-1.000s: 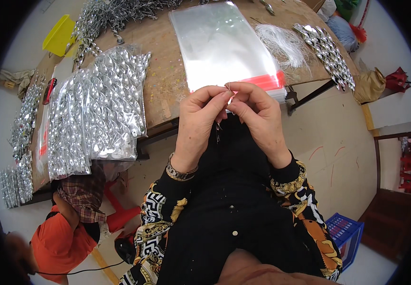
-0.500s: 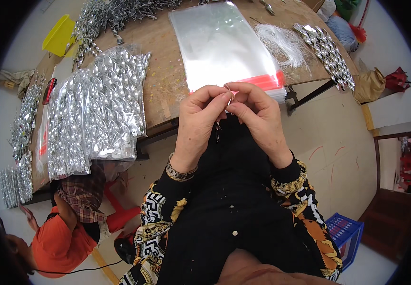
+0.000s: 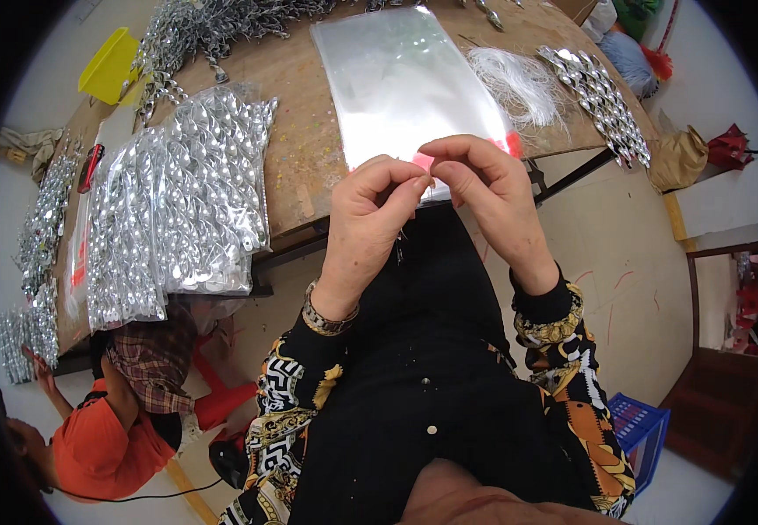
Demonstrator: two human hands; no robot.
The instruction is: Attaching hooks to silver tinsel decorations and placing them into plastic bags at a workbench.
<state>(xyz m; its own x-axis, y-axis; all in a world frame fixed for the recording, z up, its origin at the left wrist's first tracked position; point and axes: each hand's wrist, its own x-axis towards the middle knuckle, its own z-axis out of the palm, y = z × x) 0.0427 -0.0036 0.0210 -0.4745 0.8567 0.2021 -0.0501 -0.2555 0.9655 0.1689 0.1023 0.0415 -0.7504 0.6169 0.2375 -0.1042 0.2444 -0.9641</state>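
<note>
Pinching together above the near table (image 3: 309, 188) edge, the fingertips of the left hand (image 3: 370, 210) and right hand (image 3: 493, 197) are being pressed onto something too small to identify, just near the clear plastic bags (image 3: 405, 83).

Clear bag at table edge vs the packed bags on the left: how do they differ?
The clear bag lies flat, empty and see-through, with a red strip at its near end; the packed bags bulge with shiny silver pieces. The clear bag lies alone by both hands; the packed bags are stacked, overlapping. Both are transparent plastic on the wooden table.
</note>
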